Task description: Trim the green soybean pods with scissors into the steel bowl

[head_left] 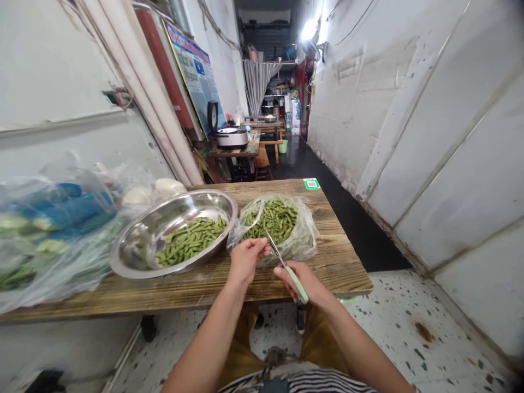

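Nearest, a striped garment (pixel 303 382) on the person, below two bare forearms. Right hand (pixel 306 279): closed round the handles of one pair of scissors (pixel 295 281), pale green grips, metal blades pointing away and slightly left. Left hand (pixel 246 257): thumb and fingers pinched together just beside the blade tips; whether a pod sits between them cannot be told. Wooden table (pixel 341 265), brown, grained, under the hands. Just beyond the hands, one clear plastic bag (pixel 308 236), mouth open, filled with green pods (pixel 280 215). To its left, one oval steel basin (pixel 123 262), a heap of loose pods (pixel 192 237) on its bottom, gathered toward the right. Farther left, clear bags (pixel 77 215) containing greens and something blue. At the table's far right corner, one green-and-white sticker (pixel 311 184). Beyond: a rice cooker (pixel 232 139), lid raised, on another table; a pale green bucket (pixel 283 146) on the floor; a grey curtain (pixel 257 84).
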{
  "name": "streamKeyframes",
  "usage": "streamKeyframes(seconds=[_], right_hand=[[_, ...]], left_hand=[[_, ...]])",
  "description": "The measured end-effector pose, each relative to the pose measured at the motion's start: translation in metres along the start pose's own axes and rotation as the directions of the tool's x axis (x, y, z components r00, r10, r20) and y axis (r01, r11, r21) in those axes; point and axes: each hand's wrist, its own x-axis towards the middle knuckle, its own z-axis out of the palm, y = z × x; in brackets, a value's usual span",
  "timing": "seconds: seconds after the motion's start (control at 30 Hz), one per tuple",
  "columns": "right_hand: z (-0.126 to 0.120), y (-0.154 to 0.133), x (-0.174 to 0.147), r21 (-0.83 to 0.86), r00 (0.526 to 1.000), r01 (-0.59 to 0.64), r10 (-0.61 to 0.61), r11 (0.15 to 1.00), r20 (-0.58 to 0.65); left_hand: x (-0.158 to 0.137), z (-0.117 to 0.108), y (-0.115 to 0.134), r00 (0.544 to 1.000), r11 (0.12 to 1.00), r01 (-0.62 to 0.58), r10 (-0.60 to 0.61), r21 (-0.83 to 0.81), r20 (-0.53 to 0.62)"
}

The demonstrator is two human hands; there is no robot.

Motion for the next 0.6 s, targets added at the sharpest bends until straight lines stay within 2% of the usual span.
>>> streamKeyframes(seconds=[0.1,0.17,0.2,0.23,0.27,0.3,0.33,0.4,0.43,0.47,0.5,0.57,0.6], right_hand=[[0.0,-0.002,0.001,0.016,0.999,-0.029,0.029,0.999,-0.016],[0.0,0.001,0.004,0.06,0.997,-0.054,0.057,0.997,-0.047],[-0.001,0.003,0.005,0.085,0.995,-0.068,0.074,0.994,-0.067],[-0.002,0.005,0.007,0.11,0.992,-0.087,0.096,0.99,-0.086],[-0.002,0.007,0.008,0.131,0.988,-0.105,0.119,0.986,-0.099],[-0.003,0.01,0.009,0.147,0.985,-0.12,0.136,0.982,-0.104],[-0.003,0.011,0.01,0.158,0.984,-0.127,0.145,0.979,-0.105],[-0.003,0.013,0.011,0.168,0.983,-0.13,0.149,0.977,-0.106],[-0.002,0.013,0.011,0.17,0.983,-0.127,0.147,0.977,-0.11],[-0.001,0.013,0.012,0.172,0.983,-0.124,0.145,0.977,-0.114],[-0.001,0.013,0.012,0.173,0.983,-0.123,0.144,0.977,-0.116],[0.0,0.011,0.011,0.172,0.982,-0.122,0.143,0.978,-0.121],[0.0,0.011,0.011,0.169,0.982,-0.122,0.144,0.978,-0.124]], left_hand=[[0.002,-0.001,-0.005,0.999,0.999,-0.03,0.03,0.024,-0.014],[0.007,-0.01,-0.002,0.983,0.984,-0.15,0.159,0.092,-0.094],[0.011,-0.017,0.003,0.948,0.956,-0.245,0.272,0.164,-0.167],[0.015,-0.026,0.01,0.881,0.901,-0.341,0.406,0.269,-0.242],[0.019,-0.035,0.019,0.777,0.813,-0.418,0.551,0.406,-0.303],[0.023,-0.044,0.028,0.675,0.7,-0.436,0.67,0.566,-0.309],[0.025,-0.051,0.037,0.589,0.565,-0.418,0.764,0.712,-0.261],[0.027,-0.058,0.05,0.456,0.313,-0.345,0.88,0.885,-0.133],[0.026,-0.056,0.052,0.422,0.214,-0.338,0.905,0.916,-0.056],[0.025,-0.051,0.051,0.426,0.131,-0.369,0.904,0.92,0.042],[0.024,-0.043,0.047,0.463,0.069,-0.429,0.873,0.9,0.154],[0.025,-0.023,0.034,0.603,0.011,-0.57,0.685,0.822,0.409],[0.027,-0.013,0.026,0.678,0.017,-0.579,0.566,0.815,0.469]])
